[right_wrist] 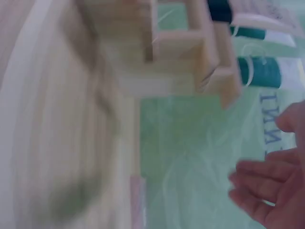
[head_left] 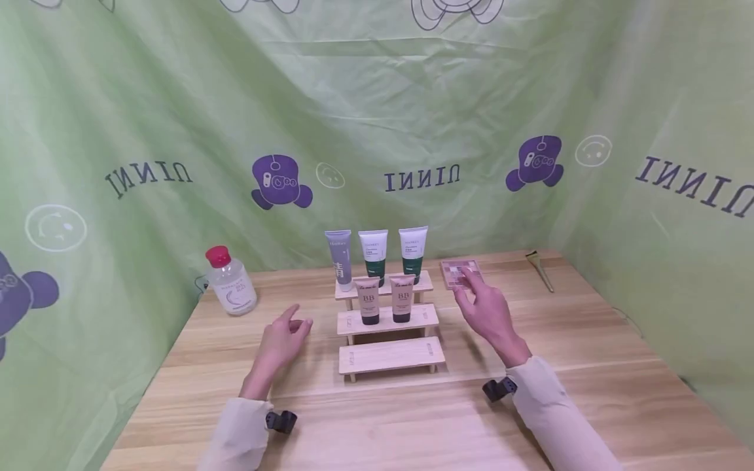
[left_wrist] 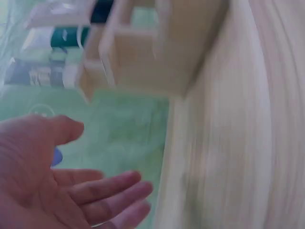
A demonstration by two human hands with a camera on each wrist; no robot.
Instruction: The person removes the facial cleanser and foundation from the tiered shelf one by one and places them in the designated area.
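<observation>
My left hand [head_left: 281,341] hovers left of a three-step wooden display stand [head_left: 391,356], fingers relaxed and holding nothing. To the right of the stand my right hand [head_left: 489,315] reaches forward with its fingers loosely extended; the fingertips overlap a pink makeup palette [head_left: 451,272] in the head view. On the stand's top step stand a blue-grey tube [head_left: 340,258] and two white-and-green tubes [head_left: 374,252]. Two pink BB cream tubes [head_left: 368,299] with black caps stand upright on the middle step. Both wrist views show spread fingers with nothing gripped.
A clear bottle [head_left: 234,288] with a red cap stands at the table's back left. Toward the back right lies a flat brush [head_left: 540,272]. Green printed cloth [head_left: 365,131] hangs behind and along both sides of the wooden table [head_left: 400,425].
</observation>
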